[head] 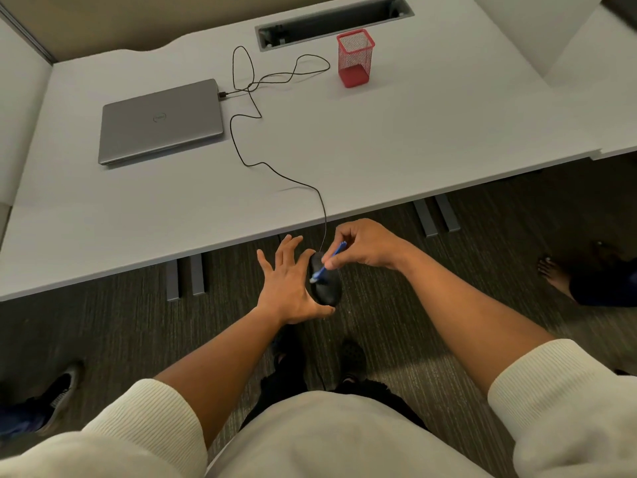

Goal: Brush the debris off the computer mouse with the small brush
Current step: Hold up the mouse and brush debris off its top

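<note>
The black computer mouse (327, 288) is held off the desk, over the floor just in front of the desk's near edge. My left hand (287, 288) supports it from the left and below, thumb under it and the other fingers spread. My right hand (363, 246) pinches a small blue brush (327, 265) whose pale bristle tip rests on the mouse's top. The mouse's black cable (241, 157) runs up over the desk to the laptop.
A closed grey laptop (160, 122) lies on the white desk (413, 139) at the left. A red mesh pen holder (356, 58) stands at the back, near a cable slot (334, 20). Other people's feet (558, 274) stand on the carpet at right and lower left.
</note>
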A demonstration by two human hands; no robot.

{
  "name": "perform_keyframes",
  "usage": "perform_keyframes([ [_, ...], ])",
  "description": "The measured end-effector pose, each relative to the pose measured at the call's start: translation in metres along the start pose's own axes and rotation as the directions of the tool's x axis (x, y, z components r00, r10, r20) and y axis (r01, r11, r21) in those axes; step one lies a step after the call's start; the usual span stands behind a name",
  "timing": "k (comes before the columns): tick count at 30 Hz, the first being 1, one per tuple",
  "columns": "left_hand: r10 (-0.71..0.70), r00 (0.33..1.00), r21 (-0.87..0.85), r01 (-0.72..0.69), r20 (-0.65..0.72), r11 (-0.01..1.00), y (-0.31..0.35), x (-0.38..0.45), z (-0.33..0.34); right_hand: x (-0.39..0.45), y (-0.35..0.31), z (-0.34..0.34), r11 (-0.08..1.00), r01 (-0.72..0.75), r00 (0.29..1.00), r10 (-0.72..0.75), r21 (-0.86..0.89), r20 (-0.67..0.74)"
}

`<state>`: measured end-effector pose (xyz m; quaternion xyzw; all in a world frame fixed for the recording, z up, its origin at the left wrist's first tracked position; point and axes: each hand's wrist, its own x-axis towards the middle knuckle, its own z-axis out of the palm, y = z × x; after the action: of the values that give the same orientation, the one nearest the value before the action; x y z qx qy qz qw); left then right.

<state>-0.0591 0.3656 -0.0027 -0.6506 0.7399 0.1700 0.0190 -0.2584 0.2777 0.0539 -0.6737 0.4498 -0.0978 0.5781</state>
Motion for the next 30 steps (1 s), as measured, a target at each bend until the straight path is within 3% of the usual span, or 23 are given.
perform_keyframes([
  [2,-0.002,1.0,0.007,0.002,0.001,1.0,-0.001,0.001,0.0,-0.001,-0.003,-0.004,1.0,-0.01,0.996,0.008,0.026,0.091],
  [6,-0.007,1.0,0.014,0.007,0.011,1.0,-0.001,0.004,0.001,0.002,-0.004,-0.007,0.998,-0.022,0.998,0.02,0.055,0.052],
  [13,0.005,1.0,-0.012,-0.005,0.0,1.0,-0.002,0.002,0.0,0.01,0.006,0.0,1.0,-0.028,0.956,0.026,-0.001,-0.293],
  [15,0.006,1.0,-0.014,-0.006,0.002,1.0,-0.002,0.002,0.0,0.008,0.007,-0.002,0.999,-0.032,0.967,0.033,0.006,-0.251],
  [19,0.0,1.0,0.001,0.0,0.015,1.0,-0.001,0.002,-0.001,0.002,0.003,-0.007,0.997,-0.044,0.999,0.044,0.056,0.007],
  [22,-0.001,1.0,-0.003,0.001,0.01,1.0,0.0,0.002,-0.002,0.002,0.001,-0.007,0.996,-0.061,0.997,0.058,0.068,0.054],
  [24,0.004,1.0,-0.01,-0.004,0.001,1.0,0.001,0.002,-0.002,0.003,0.002,-0.004,0.997,-0.059,0.998,0.059,0.04,-0.001],
  [28,0.012,1.0,-0.006,-0.012,-0.011,1.0,0.001,0.001,-0.002,0.008,0.008,-0.001,0.999,-0.05,0.966,0.051,0.009,-0.254],
  [30,0.014,1.0,-0.011,-0.014,-0.018,1.0,0.0,0.0,-0.002,0.009,0.009,-0.003,0.999,-0.046,0.958,0.046,0.007,-0.284],
])
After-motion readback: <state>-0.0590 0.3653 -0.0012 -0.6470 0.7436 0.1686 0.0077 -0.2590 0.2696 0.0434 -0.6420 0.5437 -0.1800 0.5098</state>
